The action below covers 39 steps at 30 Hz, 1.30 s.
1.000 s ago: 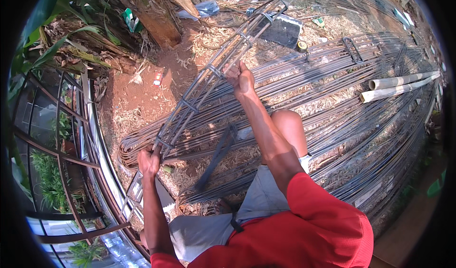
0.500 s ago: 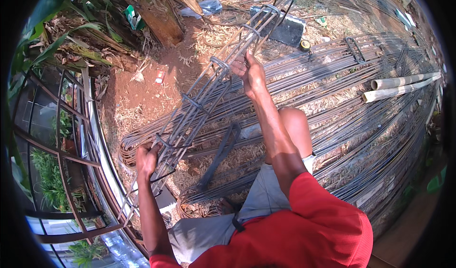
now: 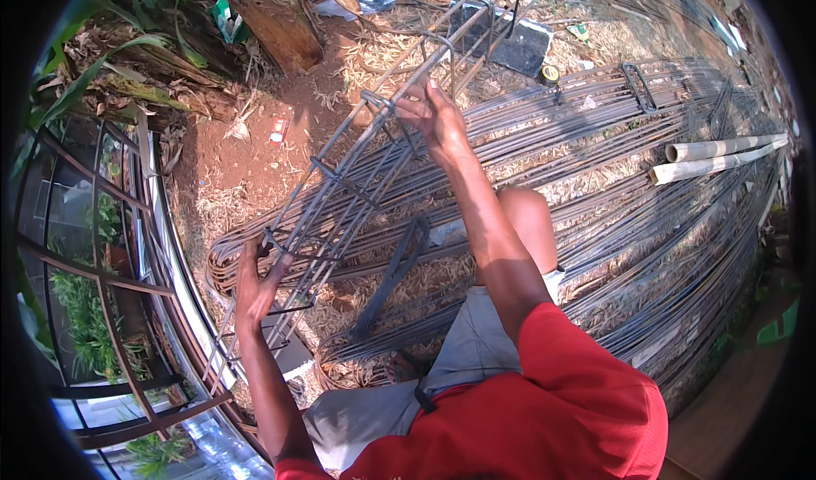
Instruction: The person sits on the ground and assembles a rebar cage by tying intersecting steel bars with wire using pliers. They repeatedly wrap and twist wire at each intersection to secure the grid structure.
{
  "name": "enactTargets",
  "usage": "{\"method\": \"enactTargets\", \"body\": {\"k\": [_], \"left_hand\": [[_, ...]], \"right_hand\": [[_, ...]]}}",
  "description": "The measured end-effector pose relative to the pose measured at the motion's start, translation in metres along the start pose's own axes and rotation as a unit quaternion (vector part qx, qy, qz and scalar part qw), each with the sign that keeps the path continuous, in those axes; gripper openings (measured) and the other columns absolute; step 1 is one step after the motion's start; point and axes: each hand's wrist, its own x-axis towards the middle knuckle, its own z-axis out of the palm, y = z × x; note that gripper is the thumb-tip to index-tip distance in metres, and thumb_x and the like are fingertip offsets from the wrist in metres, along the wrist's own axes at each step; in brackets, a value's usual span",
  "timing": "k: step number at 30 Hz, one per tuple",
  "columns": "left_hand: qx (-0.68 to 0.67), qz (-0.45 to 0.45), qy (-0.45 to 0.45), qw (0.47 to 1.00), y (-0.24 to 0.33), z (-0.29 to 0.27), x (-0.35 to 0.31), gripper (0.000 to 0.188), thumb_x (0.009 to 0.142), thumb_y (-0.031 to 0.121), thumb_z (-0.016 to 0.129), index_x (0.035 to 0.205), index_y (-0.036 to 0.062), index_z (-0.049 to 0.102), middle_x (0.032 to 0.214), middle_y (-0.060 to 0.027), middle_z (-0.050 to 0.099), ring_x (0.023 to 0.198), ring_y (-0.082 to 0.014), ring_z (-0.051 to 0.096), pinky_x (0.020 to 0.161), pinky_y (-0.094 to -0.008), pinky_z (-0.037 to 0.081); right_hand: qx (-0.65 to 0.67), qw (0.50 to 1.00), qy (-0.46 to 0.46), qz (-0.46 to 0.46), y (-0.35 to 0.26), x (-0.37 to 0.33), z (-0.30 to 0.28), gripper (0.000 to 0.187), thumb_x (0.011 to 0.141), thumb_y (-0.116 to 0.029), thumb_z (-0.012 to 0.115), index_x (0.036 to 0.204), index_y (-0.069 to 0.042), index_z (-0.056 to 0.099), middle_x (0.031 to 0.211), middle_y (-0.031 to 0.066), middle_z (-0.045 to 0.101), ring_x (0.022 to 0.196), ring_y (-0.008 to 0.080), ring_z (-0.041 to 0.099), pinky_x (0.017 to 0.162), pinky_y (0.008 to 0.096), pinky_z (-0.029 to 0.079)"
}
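Reddish, straw-strewn ground lies beneath the steel-bar cage, which slants up and away to the right. Nearer, the left hand spreads finger and thumb at its lower part, whether clamped I cannot tell; farther up, the right hand is loosely unclosed against its side. Steadying the cage seems the step in hand; shifting it would call for firmer holds. Beyond, a clear plastic bag shows no discernible contents.

A long, narrow steel rebar cage, its slim grey parallel bars ringed by rectangular stirrups, slants diagonally from the left hand's fingers up to the right hand's fingers, extending past both.
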Motion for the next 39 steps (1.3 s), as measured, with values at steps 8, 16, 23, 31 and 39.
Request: {"method": "enactTargets", "body": {"k": [8, 16, 23, 31, 39], "left_hand": [[0.066, 0.078, 0.149, 0.984, 0.018, 0.025, -0.012, 0.076, 0.076, -0.013, 0.061, 0.150, 0.0016, 0.058, 0.131, -0.0277, 0.070, 0.121, -0.0428, 0.070, 0.110, -0.0517, 0.055], [0.125, 0.081, 0.199, 0.969, 0.010, 0.028, -0.015, 0.076, 0.079, -0.006, 0.069, 0.152, 0.0068, 0.058, 0.138, -0.0271, 0.068, 0.123, -0.0447, 0.067, 0.115, -0.0540, 0.049], [0.057, 0.027, 0.170, 0.984, 0.003, 0.029, -0.012, 0.072, 0.081, -0.001, 0.071, 0.152, 0.0108, 0.060, 0.126, -0.0227, 0.075, 0.118, -0.0445, 0.068, 0.112, -0.0528, 0.049], [0.035, 0.006, 0.154, 0.988, 0.008, 0.016, -0.010, 0.069, 0.085, 0.002, 0.071, 0.153, 0.0158, 0.064, 0.132, -0.0239, 0.074, 0.118, -0.0394, 0.074, 0.109, -0.0481, 0.054], [-0.003, -0.016, 0.089, 0.996, -0.024, 0.010, 0.019, 0.054, 0.095, 0.013, 0.072, 0.149, 0.0107, 0.066, 0.134, -0.0201, 0.074, 0.125, -0.0336, 0.073, 0.110, -0.0416, 0.053]], "right_hand": [[-0.043, 0.999, -0.024, 0.023, -0.005, -0.001, -0.021, 0.060, 0.118, -0.041, 0.039, 0.160, 0.002, 0.041, 0.139, 0.0205, 0.069, 0.116, 0.0285, 0.072, 0.103, 0.0451, 0.057], [-0.253, 0.967, -0.022, -0.037, 0.062, 0.003, -0.048, 0.056, 0.116, -0.049, 0.042, 0.130, -0.001, 0.067, 0.112, 0.0149, 0.080, 0.101, 0.0225, 0.072, 0.101, 0.0367, 0.049], [-0.223, 0.974, 0.001, 0.032, 0.069, 0.008, -0.017, 0.051, 0.115, -0.053, 0.046, 0.096, -0.009, 0.063, 0.075, -0.0024, 0.048, 0.073, 0.0127, 0.042, 0.072, 0.0327, 0.037], [-0.212, 0.976, 0.043, 0.001, 0.062, -0.005, 0.008, 0.056, 0.114, -0.055, 0.051, 0.121, -0.002, 0.069, 0.081, -0.0033, 0.045, 0.074, 0.0100, 0.040, 0.070, 0.0298, 0.038], [-0.345, 0.938, 0.001, -0.029, 0.069, 0.008, 0.004, 0.051, 0.116, -0.049, 0.049, 0.108, -0.004, 0.071, 0.084, -0.0022, 0.052, 0.078, 0.0108, 0.044, 0.074, 0.0304, 0.039]]}}
